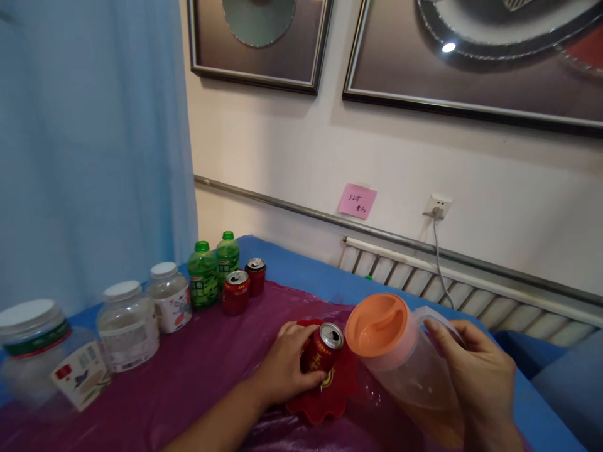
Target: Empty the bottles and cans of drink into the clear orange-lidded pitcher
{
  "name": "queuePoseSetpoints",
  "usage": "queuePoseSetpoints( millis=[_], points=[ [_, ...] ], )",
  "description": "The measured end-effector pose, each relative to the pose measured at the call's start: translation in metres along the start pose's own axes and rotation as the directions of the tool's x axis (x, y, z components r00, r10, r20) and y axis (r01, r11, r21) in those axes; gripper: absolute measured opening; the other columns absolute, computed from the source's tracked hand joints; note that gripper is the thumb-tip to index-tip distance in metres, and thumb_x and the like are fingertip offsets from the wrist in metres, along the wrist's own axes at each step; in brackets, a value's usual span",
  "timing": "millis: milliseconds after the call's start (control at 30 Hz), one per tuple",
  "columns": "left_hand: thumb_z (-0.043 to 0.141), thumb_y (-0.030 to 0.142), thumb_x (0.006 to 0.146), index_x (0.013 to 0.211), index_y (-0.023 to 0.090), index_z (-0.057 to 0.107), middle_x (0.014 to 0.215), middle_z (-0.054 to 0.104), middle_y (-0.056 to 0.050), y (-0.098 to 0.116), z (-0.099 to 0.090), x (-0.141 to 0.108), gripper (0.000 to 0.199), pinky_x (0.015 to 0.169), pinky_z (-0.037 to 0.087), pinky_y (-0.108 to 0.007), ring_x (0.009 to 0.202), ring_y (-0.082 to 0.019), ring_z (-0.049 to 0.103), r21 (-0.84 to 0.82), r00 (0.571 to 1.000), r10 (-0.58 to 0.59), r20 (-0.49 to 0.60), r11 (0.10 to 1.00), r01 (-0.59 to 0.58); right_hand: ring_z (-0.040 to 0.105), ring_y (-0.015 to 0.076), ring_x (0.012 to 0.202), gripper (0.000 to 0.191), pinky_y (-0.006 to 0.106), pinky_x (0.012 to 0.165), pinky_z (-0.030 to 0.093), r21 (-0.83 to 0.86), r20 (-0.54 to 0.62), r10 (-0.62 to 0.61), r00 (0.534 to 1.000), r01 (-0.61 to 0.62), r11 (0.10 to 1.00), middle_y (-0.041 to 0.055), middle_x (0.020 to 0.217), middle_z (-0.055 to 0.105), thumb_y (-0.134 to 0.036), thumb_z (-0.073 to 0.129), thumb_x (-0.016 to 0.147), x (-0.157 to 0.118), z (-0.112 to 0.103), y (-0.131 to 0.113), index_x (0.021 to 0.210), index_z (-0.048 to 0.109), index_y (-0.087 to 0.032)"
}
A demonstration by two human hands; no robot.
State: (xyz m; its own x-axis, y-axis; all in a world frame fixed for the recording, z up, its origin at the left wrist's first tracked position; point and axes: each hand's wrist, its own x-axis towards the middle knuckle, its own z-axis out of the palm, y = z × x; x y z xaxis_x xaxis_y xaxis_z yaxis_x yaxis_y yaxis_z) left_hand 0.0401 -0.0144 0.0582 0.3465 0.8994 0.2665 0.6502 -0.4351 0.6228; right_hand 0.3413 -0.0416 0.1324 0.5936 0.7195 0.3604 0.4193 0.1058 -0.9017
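My left hand [282, 367] is wrapped round an opened red drink can [321, 351], which stands over a red scalloped mat [325, 405]. The fingers of my right hand [480, 370] close on the handle of a clear pitcher [409, 383]. An orange lid [379, 323] caps it, and some brownish liquid shows low inside. The pitcher tilts toward the can, its lid close beside the can's top. Whether liquid is flowing cannot be made out.
Left of my hands stand two red cans [236, 295], two green bottles [203, 279] and three clear jars with white lids [127, 329]. Purple plastic sheeting [198, 376] covers part of the blue cloth [292, 257]. Behind is a wall with a radiator [391, 267].
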Motion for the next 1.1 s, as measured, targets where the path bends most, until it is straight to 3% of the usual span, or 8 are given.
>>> queuePoseSetpoints(
  millis=[467, 667, 933, 1100],
  points=[
    [0.084, 0.041, 0.062, 0.134, 0.031, 0.059, 0.122, 0.068, -0.007, 0.0, 0.003, -0.003, 0.077, 0.11, 0.036, -0.053, 0.114, -0.034, 0.058, 0.015, 0.999, 0.022, 0.045, 1.0, -0.023, 0.056, 0.0164, 0.06, 0.049, 0.022, 0.048, 0.041, -0.136, 0.009, -0.022, 1.0, 0.023, 0.991, -0.0029, 0.059, 0.061, -0.068, 0.079, 0.064, -0.004, 0.0, 0.008, 0.074, 0.074, -0.02],
    [0.086, 0.044, 0.061, 0.131, 0.028, 0.061, 0.118, 0.068, -0.007, -0.001, 0.004, -0.004, 0.076, 0.109, 0.038, -0.05, 0.109, -0.031, 0.059, 0.002, 0.999, 0.024, 0.037, 1.0, -0.025, 0.058, 0.0183, 0.059, 0.054, 0.023, 0.047, 0.043, -0.167, -0.006, -0.039, 0.999, 0.037, 0.985, -0.0004, 0.065, 0.067, -0.07, 0.081, 0.063, -0.004, -0.003, 0.016, 0.084, 0.079, -0.02],
    [0.086, 0.046, 0.061, 0.133, 0.027, 0.06, 0.117, 0.068, -0.007, 0.0, 0.004, -0.005, 0.079, 0.107, 0.039, -0.048, 0.109, -0.031, 0.059, 0.027, 0.999, 0.018, 0.048, 0.999, -0.019, 0.059, 0.0174, 0.059, 0.053, 0.024, 0.047, 0.042, -0.231, 0.011, -0.038, 0.999, 0.039, 0.972, -0.0033, 0.06, 0.063, -0.072, 0.078, 0.063, -0.004, 0.0, 0.014, 0.081, 0.077, -0.023],
    [0.088, 0.046, 0.06, 0.135, 0.027, 0.059, 0.117, 0.067, -0.008, -0.004, 0.007, -0.005, 0.082, 0.108, 0.038, -0.049, 0.108, -0.031, 0.059, 0.015, 0.999, 0.015, 0.043, 1.0, -0.016, 0.056, 0.018, 0.054, 0.046, 0.027, 0.047, 0.041, -0.205, -0.025, -0.146, 0.989, 0.138, 0.969, -0.0022, 0.057, 0.064, -0.067, 0.08, 0.063, -0.003, 0.0, 0.015, 0.075, 0.076, -0.023]
  ],
)
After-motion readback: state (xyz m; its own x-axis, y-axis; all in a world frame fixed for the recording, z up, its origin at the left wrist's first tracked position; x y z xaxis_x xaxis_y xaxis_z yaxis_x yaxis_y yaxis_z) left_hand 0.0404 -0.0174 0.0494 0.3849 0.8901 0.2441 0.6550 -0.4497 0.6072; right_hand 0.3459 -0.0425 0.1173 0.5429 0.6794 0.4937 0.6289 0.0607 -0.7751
